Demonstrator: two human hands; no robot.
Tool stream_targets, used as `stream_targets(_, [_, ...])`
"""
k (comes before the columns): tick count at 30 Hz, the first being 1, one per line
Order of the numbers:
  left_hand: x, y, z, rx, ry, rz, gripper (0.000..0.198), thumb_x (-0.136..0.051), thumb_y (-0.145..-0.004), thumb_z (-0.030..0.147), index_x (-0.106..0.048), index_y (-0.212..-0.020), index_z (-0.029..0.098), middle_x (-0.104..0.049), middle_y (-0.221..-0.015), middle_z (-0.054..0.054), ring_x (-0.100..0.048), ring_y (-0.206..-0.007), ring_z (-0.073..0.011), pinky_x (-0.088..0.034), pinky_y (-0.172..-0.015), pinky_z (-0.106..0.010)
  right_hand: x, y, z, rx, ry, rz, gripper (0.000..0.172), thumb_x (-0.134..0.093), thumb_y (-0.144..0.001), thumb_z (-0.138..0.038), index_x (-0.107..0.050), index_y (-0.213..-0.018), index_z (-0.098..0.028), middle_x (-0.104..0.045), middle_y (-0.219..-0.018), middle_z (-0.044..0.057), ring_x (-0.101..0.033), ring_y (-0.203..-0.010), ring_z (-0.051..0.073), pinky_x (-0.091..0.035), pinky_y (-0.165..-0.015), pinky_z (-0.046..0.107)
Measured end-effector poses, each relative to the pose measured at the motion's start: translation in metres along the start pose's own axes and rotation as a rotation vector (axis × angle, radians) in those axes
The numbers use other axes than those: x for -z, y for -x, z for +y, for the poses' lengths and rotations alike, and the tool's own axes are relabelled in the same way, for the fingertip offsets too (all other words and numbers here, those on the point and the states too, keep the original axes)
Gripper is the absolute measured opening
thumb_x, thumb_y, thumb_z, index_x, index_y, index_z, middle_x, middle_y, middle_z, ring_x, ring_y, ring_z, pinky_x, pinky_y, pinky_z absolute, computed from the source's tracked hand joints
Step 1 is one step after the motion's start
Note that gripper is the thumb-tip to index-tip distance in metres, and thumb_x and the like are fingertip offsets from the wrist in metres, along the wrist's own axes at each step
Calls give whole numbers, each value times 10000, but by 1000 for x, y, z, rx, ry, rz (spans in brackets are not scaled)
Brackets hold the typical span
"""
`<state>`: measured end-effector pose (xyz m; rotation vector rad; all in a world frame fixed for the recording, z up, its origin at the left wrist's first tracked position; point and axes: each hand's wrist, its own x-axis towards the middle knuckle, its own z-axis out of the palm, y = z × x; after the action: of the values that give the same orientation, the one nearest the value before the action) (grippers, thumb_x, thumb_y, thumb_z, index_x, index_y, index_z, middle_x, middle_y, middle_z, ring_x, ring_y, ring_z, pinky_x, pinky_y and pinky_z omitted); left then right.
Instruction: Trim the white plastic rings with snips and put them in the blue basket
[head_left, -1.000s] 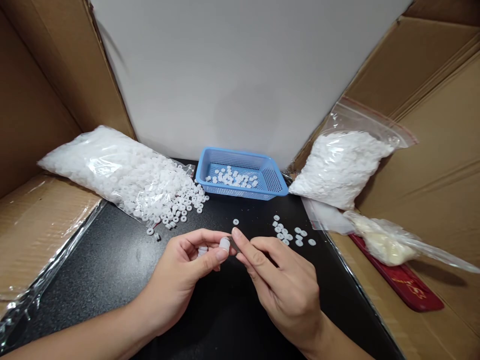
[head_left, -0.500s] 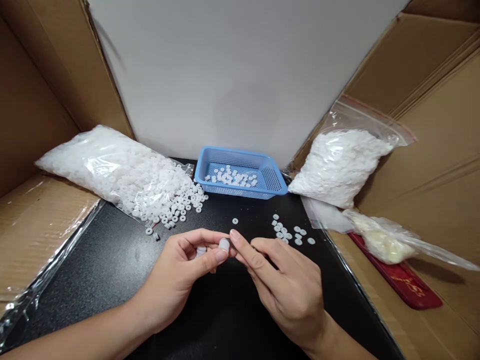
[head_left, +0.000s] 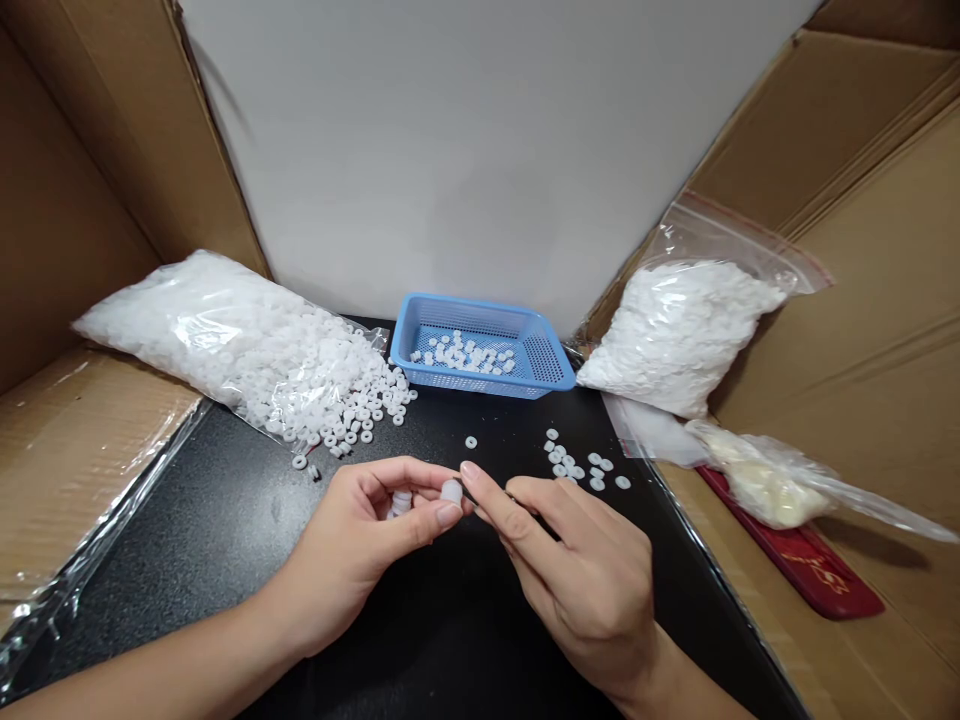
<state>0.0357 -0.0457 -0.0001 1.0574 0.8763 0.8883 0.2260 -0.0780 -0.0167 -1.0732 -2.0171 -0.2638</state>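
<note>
Between thumb and forefinger, my left hand point(head_left: 356, 550) pinches a small white plastic piece point(head_left: 451, 491), short and round like a stubby cylinder. Several more white rings point(head_left: 400, 502) are tucked inside its curled fingers. My right hand point(head_left: 589, 575) is closed, with its forefinger stretched to the white piece and its tip against my left forefinger. A sliver of something thin and dark shows between the right fingers; most of it is hidden, so its kind is unclear. Beyond the hands, one loose white ring point(head_left: 471, 442) lies on the black tabletop point(head_left: 450, 640).
A blue perforated basket point(head_left: 559, 382) with white pieces stands by the white wall. On the left, a clear bag point(head_left: 202, 320) spills rings. More rings point(head_left: 568, 468) lie to the right, near a bag of white material point(head_left: 675, 320), a smaller bag point(head_left: 772, 485) and a red case point(head_left: 832, 580).
Both hands have shifted very slightly; the right has edged a little to the right. The white piece stays in the left pinch, and everything else lies as before.
</note>
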Motion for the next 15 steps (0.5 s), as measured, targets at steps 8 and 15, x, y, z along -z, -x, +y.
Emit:
stream_targets(8, [9,-6,-3,-124,-57,3,118,-826,-804,257,-839,-922,256,-788,-848,-26,-666,-786,-157,-507,-742,-246,1,-7,8,-361,-603,-76,222,-624,-954,-201,-751,-1133,-235,-752,-855,31,-708,-728,168,-578,-628,259])
stream_targets(15, [11,-8,-4,-147,-92,5,123,-817,-807,214,-843,-916,263,-796,-850,-22,-688,-798,-162,-521,-749,-243,2,-5,7,-274,-576,-76,266,-615,-951,-124,-738,-1166,-218,-761,-901,41,-705,-768,159,-581,-679,262])
